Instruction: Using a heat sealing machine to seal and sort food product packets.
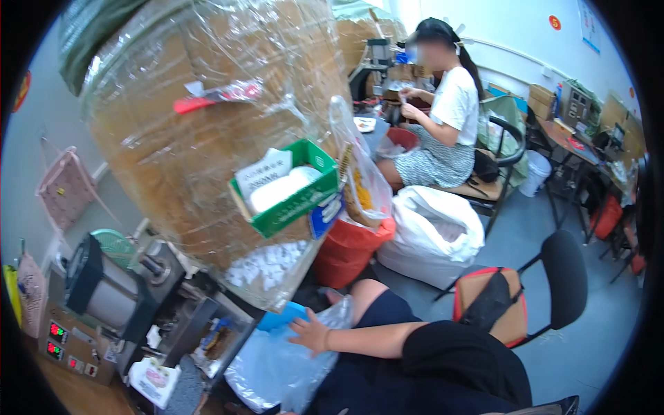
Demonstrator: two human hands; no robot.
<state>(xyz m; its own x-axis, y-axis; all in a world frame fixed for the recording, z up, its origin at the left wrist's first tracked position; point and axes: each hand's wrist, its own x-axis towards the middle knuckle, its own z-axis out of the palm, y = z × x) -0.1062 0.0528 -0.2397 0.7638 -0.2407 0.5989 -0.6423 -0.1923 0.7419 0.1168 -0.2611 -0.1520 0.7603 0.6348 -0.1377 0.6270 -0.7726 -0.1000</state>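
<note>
My right hand (311,335) reaches in from the lower right, its fingers spread against the rim of a blue tub (280,317). A clear plastic bag (277,366) lines or covers this tub and hangs in loose folds below my fingers. I cannot make out what lies inside the bag. No left hand shows clearly; the lower edge cuts off that area. Just beyond the tub, many small white pieces (266,266) lie in a heap on a table corner.
At left stands a bench machine (114,297) with a control box (76,353). A green box (297,190) rests by a large plastic-wrapped carton (207,152). A red bag (349,252), a white sack (432,235) and a chair (560,283) stand ahead and right. A co-worker (446,117) sits beyond.
</note>
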